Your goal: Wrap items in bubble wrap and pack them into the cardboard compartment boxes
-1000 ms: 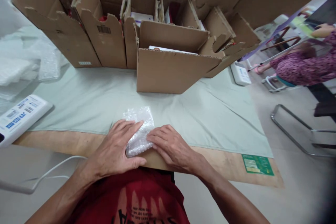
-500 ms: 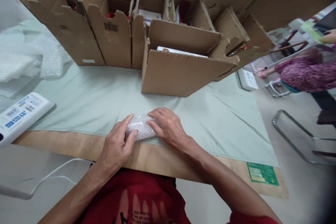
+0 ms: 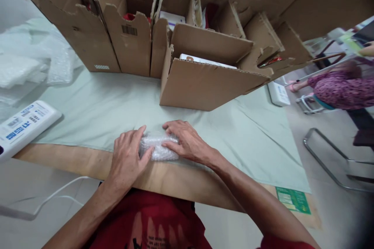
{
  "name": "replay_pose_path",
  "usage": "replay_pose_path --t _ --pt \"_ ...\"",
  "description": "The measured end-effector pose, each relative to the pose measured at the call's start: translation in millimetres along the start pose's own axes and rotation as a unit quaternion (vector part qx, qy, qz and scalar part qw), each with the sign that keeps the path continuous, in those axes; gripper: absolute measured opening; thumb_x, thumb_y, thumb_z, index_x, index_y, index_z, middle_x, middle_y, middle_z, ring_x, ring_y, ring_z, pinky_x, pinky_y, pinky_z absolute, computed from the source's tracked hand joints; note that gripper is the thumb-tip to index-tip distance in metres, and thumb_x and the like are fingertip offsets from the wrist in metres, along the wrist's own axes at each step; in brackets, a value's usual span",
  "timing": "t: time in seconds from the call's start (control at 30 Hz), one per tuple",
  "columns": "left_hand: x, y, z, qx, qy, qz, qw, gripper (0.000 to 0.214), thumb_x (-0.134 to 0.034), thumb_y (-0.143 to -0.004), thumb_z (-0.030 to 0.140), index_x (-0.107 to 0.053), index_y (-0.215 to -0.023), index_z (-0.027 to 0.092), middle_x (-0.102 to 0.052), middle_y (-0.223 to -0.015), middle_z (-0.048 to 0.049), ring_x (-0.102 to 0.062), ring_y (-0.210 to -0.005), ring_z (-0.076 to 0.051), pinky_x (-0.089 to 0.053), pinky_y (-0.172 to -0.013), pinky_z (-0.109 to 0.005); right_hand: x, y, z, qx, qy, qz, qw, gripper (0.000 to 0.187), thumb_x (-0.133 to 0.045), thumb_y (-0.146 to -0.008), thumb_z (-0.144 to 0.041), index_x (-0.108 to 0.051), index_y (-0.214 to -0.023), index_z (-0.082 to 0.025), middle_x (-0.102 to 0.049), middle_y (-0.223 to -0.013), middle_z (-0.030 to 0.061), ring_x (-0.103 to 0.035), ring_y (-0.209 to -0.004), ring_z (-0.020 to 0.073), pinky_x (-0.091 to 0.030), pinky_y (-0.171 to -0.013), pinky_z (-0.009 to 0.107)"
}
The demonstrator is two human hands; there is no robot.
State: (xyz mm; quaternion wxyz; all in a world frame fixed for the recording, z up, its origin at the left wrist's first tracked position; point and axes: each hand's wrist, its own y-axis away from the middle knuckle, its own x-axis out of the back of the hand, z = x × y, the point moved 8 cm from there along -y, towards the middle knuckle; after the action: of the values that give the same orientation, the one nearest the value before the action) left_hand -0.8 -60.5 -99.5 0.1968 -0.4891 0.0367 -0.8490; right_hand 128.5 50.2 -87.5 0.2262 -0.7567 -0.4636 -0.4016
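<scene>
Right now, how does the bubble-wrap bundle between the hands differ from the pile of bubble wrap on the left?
The bundle is small and compact; the pile is larger and spread out. The bundle lies by the table's near edge, between the left hand and right hand; the pile lies farther back, with no hand on it. Both show whitish, see-through bubble plastic.

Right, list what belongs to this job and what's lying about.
In the job:
clear bubble-wrap bundle, between left hand and right hand
perhaps the translucent bubble-wrap pile

Apparently lying about:
white oblong object with blue print
green printed rectangular sheet
</scene>
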Motion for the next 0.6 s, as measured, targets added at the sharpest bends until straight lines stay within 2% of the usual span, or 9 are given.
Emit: replay_pose_path --t 0.07,0.13,0.23,0.3,0.37,0.47,0.57,0.6 --pt "4.3 3 -9 0.046 0.095 -0.010 0.994 0.063 -0.064 -0.088 0.038 -0.047 -0.146 0.020 -0.066 -0.129 -0.0146 -0.061 -0.116 -0.033 -0.049 -0.099 -0.052 2 7 -2 -0.026 -0.075 0.002 0.997 0.022 -0.072 -0.092 -0.039 -0.064 -0.098 -0.020 -0.073 -0.097 0.0047 -0.065 -0.086 0.0196 -0.050 -0.080 0.035" --pt "4.9 8 -18 0.110 0.212 -0.046 0.970 0.080 -0.071 -0.084 0.042 -0.038 -0.154 0.022 -0.059 -0.144 -0.0161 -0.059 -0.126 -0.033 -0.049 -0.104 -0.052 9 17 -4 -0.058 -0.155 0.030 0.986 0.023 -0.070 -0.092 -0.043 -0.063 -0.095 -0.022 -0.069 -0.083 -0.0002 -0.060 -0.071 0.0154 -0.047 -0.067 0.029" --pt "-2.6 16 -16 0.177 0.404 -0.126 0.888 0.088 -0.077 -0.079 0.047 -0.040 -0.154 0.020 -0.061 -0.143 -0.0177 -0.063 -0.125 -0.032 -0.053 -0.102 -0.047 23 35 -8 -0.090 -0.243 0.117 0.959 0.026 -0.071 -0.090 -0.046 -0.061 -0.092 -0.022 -0.066 -0.084 -0.0001 -0.059 -0.071 0.0142 -0.046 -0.063 0.026" --pt "-8.4 20 -3 0.189 0.510 -0.164 0.823 0.078 -0.078 -0.079 0.049 -0.052 -0.146 0.018 -0.068 -0.132 -0.0154 -0.067 -0.117 -0.030 -0.055 -0.100 -0.043 26 46 -12 -0.098 -0.267 0.154 0.946 0.025 -0.071 -0.090 -0.045 -0.060 -0.092 -0.022 -0.065 -0.085 0.0005 -0.060 -0.073 0.0145 -0.047 -0.064 0.026" --pt "-13.8 22 7 0.205 0.559 -0.169 0.785 0.059 -0.077 -0.083 0.049 -0.064 -0.132 0.018 -0.074 -0.119 -0.0110 -0.070 -0.107 -0.025 -0.056 -0.096 -0.037 26 56 -13 -0.102 -0.271 0.177 0.941 0.024 -0.072 -0.089 -0.044 -0.062 -0.094 -0.022 -0.066 -0.088 0.0013 -0.060 -0.077 0.0153 -0.048 -0.066 0.027" --pt "-19.1 22 14 0.227 0.580 -0.128 0.772 0.039 -0.076 -0.086 0.045 -0.070 -0.116 0.020 -0.076 -0.107 -0.0052 -0.070 -0.094 -0.018 -0.056 -0.088 -0.029 23 70 -10 -0.113 -0.329 0.200 0.916 0.036 -0.075 -0.086 -0.047 -0.063 -0.111 -0.023 -0.068 -0.098 0.0043 -0.063 -0.085 0.0175 -0.051 -0.072 0.030" --pt "-20.9 19 23 0.218 0.602 -0.091 0.763 0.034 -0.076 -0.087 0.044 -0.070 -0.112 0.022 -0.076 -0.105 -0.0025 -0.068 -0.094 -0.016 -0.054 -0.088 -0.026 15 78 -9 -0.106 -0.458 0.185 0.863 0.069 -0.081 -0.078 -0.059 -0.055 -0.131 -0.024 -0.069 -0.110 0.0083 -0.067 -0.096 0.0214 -0.055 -0.079 0.033" --pt "-21.1 18 26 0.217 0.609 -0.084 0.758 0.034 -0.075 -0.087 0.045 -0.069 -0.112 0.023 -0.076 -0.105 -0.0023 -0.068 -0.094 -0.016 -0.054 -0.088 -0.027 13 79 -10 -0.105 -0.488 0.178 0.848 0.073 -0.081 -0.076 -0.061 -0.055 -0.133 -0.023 -0.070 -0.111 0.0089 -0.068 -0.098 0.0222 -0.056 -0.080 0.033"
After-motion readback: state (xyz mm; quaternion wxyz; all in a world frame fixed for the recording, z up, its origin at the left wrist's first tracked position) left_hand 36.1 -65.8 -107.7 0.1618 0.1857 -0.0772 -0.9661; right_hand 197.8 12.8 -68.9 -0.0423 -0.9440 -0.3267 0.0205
